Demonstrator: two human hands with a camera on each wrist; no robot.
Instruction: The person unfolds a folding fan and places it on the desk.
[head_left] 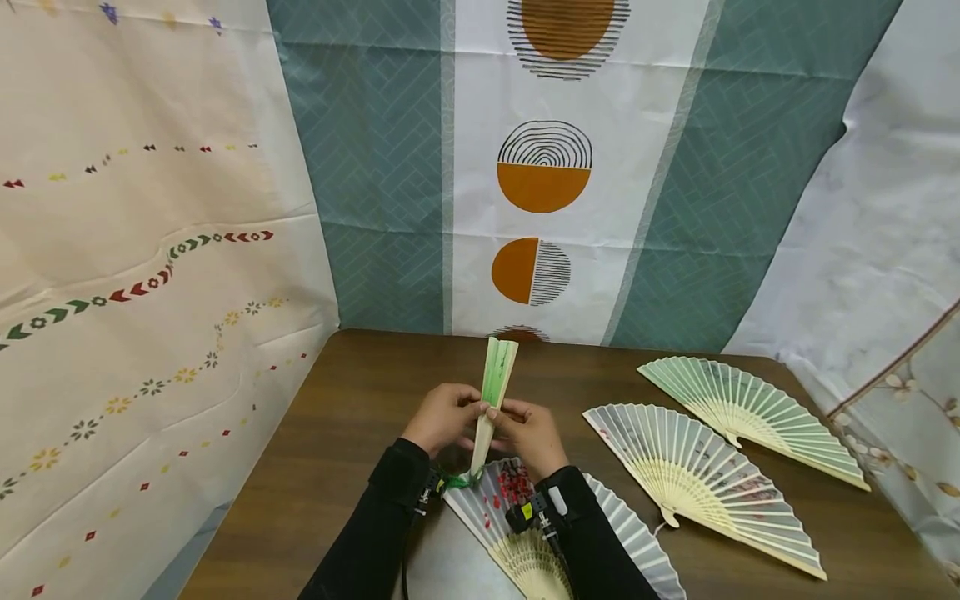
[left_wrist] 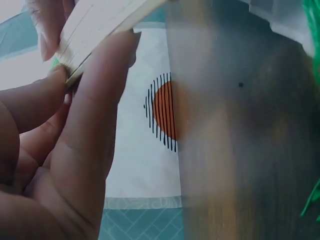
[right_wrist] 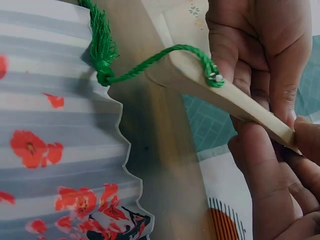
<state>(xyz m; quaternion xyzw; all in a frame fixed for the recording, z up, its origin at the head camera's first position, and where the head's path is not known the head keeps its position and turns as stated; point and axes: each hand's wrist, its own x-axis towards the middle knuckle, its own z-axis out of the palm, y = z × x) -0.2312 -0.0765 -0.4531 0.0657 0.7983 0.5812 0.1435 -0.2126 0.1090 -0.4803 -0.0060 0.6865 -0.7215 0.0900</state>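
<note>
A folded hand fan (head_left: 497, 375) with green cloth and pale ribs stands upright between both hands, above the wooden table. My left hand (head_left: 444, 419) pinches its left side at mid-length, and my right hand (head_left: 531, 432) pinches the right side at the same height. From the fan's lower end a green cord runs to a green tassel (right_wrist: 102, 50), which lies at the edge of an opened white fan (right_wrist: 30, 115) with red flowers. That white fan lies below the wrists, partly hidden by the right forearm.
To the right, an opened grey-white fan (head_left: 705, 475) and an opened pale green fan (head_left: 757, 408) lie spread on the brown table (head_left: 360, 383). A patterned curtain (head_left: 375, 167) hangs behind the table's far edge, with pale cloth (head_left: 187, 292) at the left.
</note>
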